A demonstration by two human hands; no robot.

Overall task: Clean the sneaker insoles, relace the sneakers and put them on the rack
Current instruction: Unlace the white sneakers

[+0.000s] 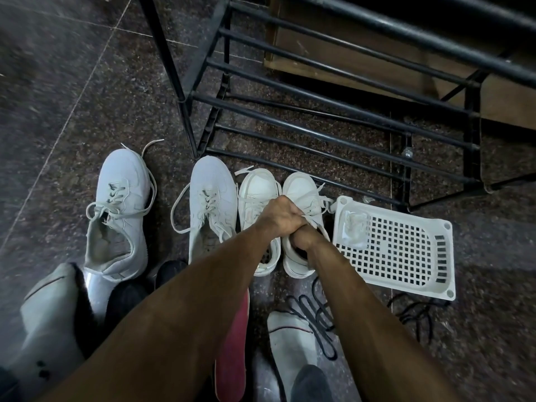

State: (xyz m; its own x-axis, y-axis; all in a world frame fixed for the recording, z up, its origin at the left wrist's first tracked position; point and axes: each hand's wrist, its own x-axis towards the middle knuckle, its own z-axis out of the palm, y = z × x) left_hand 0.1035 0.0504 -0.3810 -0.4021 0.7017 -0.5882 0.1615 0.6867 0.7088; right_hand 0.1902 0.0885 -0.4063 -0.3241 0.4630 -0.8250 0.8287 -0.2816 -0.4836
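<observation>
In front of the black rack [333, 111] stands the right-hand white sneaker [301, 198], where the left hand [278, 217] clenches its laces and the right hand [301, 242] reaches into its opening, fingers hidden, likely pulling the insole; next needs a firm tug.

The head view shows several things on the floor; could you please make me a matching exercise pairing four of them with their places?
1. white basket
2. red insole
3. black laces
4. black rack

A. under the left forearm
B. behind the sneakers
C. far right on the floor
D. beside the right forearm, near edge

Pairs: 1-C, 2-A, 3-D, 4-B
</observation>
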